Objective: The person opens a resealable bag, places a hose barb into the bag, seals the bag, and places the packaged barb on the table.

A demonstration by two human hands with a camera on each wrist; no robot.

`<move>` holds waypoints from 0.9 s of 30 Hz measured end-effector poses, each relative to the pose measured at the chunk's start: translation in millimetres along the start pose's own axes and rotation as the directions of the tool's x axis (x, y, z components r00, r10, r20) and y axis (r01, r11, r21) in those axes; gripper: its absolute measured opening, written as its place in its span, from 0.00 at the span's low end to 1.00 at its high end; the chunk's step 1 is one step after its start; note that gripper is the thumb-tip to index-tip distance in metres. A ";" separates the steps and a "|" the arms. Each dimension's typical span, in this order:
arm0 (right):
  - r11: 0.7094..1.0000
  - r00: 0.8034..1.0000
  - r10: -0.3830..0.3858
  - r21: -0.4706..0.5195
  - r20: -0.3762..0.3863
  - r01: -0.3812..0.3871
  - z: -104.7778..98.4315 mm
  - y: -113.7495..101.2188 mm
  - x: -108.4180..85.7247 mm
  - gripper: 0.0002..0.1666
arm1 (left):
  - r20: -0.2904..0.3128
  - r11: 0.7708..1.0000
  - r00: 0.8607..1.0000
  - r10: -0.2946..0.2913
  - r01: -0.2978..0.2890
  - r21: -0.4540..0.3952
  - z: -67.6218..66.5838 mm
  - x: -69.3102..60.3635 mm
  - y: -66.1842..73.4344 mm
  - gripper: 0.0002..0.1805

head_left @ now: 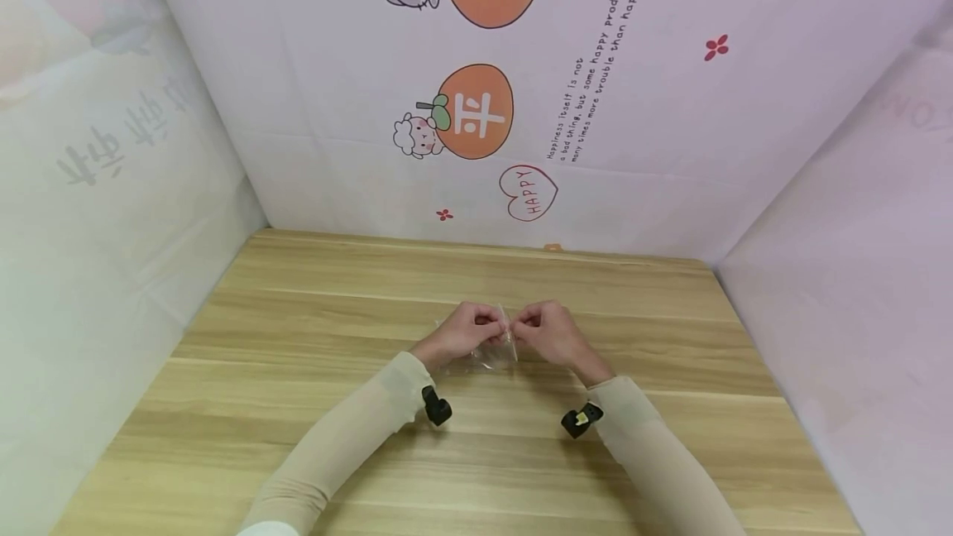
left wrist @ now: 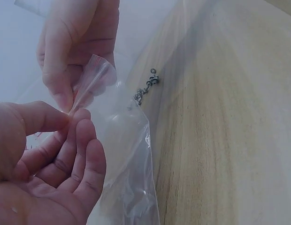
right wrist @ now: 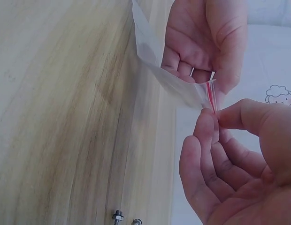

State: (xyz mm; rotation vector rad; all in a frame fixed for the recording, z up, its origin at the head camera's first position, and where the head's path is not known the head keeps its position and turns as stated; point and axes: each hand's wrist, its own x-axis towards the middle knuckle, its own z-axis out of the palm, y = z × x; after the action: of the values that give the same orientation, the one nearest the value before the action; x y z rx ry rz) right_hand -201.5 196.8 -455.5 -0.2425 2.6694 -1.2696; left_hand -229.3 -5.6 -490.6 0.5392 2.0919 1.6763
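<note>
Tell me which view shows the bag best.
Left wrist view: the bag appears large, its clear body and edge showing. The right wrist view shows it slanted, red seal plain; the head view shows it small, partly behind the left hand.

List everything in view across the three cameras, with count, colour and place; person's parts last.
zip bag: 1, clear with red line at the seal, between the two hands
small metal fasteners: several, exact count unclear, grey metallic, on the table near the bag
table: 1, light wood grain, under the hands
back panel: 1, pale with printed cartoons and lettering, beyond the table
side panels: 2, whitish with faint prints, left and right of the table
black wrist devices: 2, one at each wrist
sleeves: 2, beige, on the forearms
left hand: 1, bare, pinching the bag's seal edge
right hand: 1, bare, pinching the same edge
</note>
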 end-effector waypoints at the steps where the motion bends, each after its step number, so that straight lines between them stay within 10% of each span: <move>1: 1.000 1.000 0.000 -0.001 -0.001 0.000 0.1 0.2 0.4 0.10 | 0.001 1.000 1.000 -0.001 0.001 -0.003 -0.3 0.2 -0.1 0.11; 27: 0.994 1.000 0.002 -0.113 -0.022 -0.004 -6.1 9.3 4.1 0.08 | 0.070 0.997 0.996 -0.051 0.046 0.069 -17.5 -5.8 2.4 0.10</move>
State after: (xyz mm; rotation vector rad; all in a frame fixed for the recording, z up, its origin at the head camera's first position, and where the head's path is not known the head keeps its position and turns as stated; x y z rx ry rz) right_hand -207.6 206.3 -459.3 -0.2410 2.7627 -1.1270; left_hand -233.6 -22.6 -484.5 0.5567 2.0998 1.5419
